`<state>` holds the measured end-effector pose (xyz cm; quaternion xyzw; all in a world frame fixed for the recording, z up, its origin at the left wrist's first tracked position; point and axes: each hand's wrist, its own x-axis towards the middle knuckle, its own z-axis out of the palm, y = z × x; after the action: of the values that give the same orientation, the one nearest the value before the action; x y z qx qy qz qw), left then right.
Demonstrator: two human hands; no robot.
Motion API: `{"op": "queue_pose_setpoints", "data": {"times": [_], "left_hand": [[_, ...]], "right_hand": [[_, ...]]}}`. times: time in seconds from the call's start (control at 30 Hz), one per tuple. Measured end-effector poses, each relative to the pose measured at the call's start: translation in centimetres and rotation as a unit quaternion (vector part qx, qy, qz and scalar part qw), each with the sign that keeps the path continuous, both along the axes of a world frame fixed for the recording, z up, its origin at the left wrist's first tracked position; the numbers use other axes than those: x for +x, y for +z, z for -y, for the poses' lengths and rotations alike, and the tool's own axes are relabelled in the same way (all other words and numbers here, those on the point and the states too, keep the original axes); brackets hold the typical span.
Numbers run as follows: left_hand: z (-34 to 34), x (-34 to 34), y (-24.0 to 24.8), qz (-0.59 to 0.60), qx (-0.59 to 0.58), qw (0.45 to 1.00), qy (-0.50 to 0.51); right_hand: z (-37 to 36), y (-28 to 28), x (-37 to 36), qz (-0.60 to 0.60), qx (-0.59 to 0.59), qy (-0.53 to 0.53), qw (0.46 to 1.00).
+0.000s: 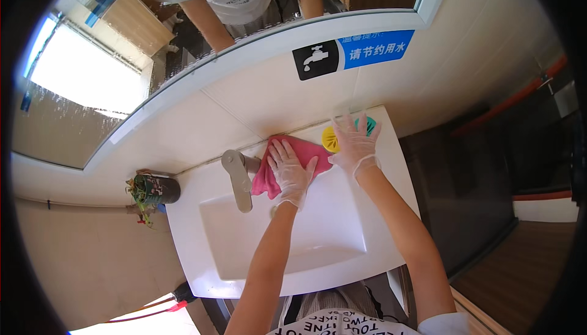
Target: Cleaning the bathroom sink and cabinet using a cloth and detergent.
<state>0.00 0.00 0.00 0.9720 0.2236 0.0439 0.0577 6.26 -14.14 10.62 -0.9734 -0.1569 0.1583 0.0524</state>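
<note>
My left hand (290,176), in a clear thin glove, lies flat on a pink cloth (264,179) at the sink's back ledge, fingers stretched out. The cloth is spread beside the grey faucet (236,179) and partly hangs over the basin's edge. My right hand (356,148), gloved the same way, is over the right back corner with its fingers spread. Just by its fingers are a yellow round thing (329,140) and a green round one (370,125), both with slotted tops. The hand partly hides them, and I cannot tell whether it touches them.
A white washbasin (214,231) stands against the tiled wall, under a white-framed mirror (251,35). A blue and black sign (353,55) is stuck below the mirror. A potted plant (153,189) sits at the left corner. Dark panels (465,194) are at the right.
</note>
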Motion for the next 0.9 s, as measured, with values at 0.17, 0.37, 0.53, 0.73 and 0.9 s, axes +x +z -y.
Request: {"op": "queue_pose_setpoints", "data": {"times": [0.17,0.37,0.53,0.73,0.9], "left_hand": [[-2.7,0.8,0.9,-0.057,0.032,0.971,-0.228],[-3.1,1.1,1.7,-0.071,0.021,0.958,-0.277],[-2.1,1.4,0.9,-0.085,0.049,0.957,-0.274],[2.0,3.4,-0.5,-0.033,0.030,0.924,-0.380],[10.0,8.6,0.7,-0.045,0.008,0.885,-0.464]], "right_hand": [[1.2,0.0,1.7,-0.040,0.008,-0.053,0.998],[1.0,-1.7,1.7,-0.035,0.054,-0.015,0.998],[2.3,-4.4,1.3,0.048,0.126,-0.028,0.990],[7.3,-3.9,-3.3,0.135,0.261,-0.125,0.948],[15.6,-4.0,-8.6,0.167,0.248,-0.175,0.938]]}}
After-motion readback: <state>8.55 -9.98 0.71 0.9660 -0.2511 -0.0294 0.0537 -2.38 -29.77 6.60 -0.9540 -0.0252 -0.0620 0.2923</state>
